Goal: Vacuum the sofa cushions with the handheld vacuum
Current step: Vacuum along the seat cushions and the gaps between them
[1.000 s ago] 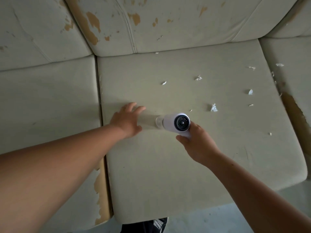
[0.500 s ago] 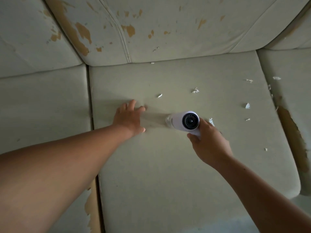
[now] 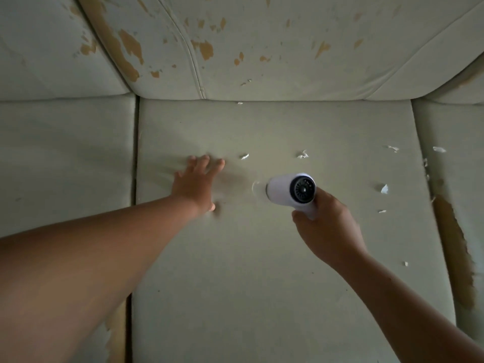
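Nearest me, the front half of the middle seat cushion [image 3: 235,297] lay bare under both forearms, plenty of room for long strokes back toward the front edge.

The right grip [image 3: 328,231] was closed round the handle of the handheld vacuum [image 3: 288,191], fingers wrapped, the white body lying low over the cushion near its middle with the vented rear cap facing up at the wearer. Its clear nozzle [image 3: 255,186] pointed toward 9 o'clock and seemed to touch the fabric, though blur made that hard to swear to.

At 9 o'clock from the vacuum, a little apart from the nozzle, the left grip [image 3: 195,183] held nothing: fingers spread flat, palm pressing the cover. I judged it was there to pull the loose fabric taut so the nozzle would not suck it up.

Beyond, white scraps waited: one [image 3: 244,156] at 11 o'clock from the vacuum, another [image 3: 303,154] at 12, a larger one [image 3: 384,189] at 3, and more near the right seam. The gap [image 3: 135,153] on the left looked likely to trap bits.

Farthest, the back cushion [image 3: 262,48] rose peeling, closing off the stroke at 12 o'clock.
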